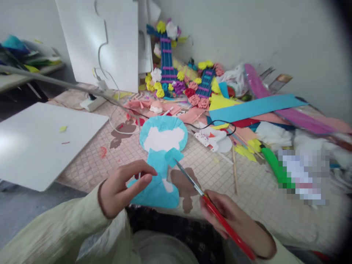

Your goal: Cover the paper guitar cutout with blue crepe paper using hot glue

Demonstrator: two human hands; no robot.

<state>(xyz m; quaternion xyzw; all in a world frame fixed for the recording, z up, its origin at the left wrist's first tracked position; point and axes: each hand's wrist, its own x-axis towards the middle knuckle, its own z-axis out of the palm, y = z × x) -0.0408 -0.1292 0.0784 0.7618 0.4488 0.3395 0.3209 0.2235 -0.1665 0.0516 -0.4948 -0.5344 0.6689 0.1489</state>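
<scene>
A figure-eight-like shape covered in light blue crepe paper (158, 192) lies on the table in front of me, with a white patch (165, 139) showing in its upper rounded part. Over its lower left side hovers or rests my left hand (125, 185), thumb and forefinger apart with nothing visible between them. My right hand (228, 216) grips red-handled scissors (217, 212), seen nearly edge-on, their metal blades pointing up and left. The blade tips meet a small loose piece of blue crepe paper (173, 156) above the shape's narrow middle.
A white board (52, 143) lies at the left. A glue gun (213, 139) with a black cord and a wooden stick (235, 172) lie right of the shape. Behind stand guitar shapes decorated with paper flowers (167, 58). Coloured paper (258, 108) and a green item (276, 167) crowd the right.
</scene>
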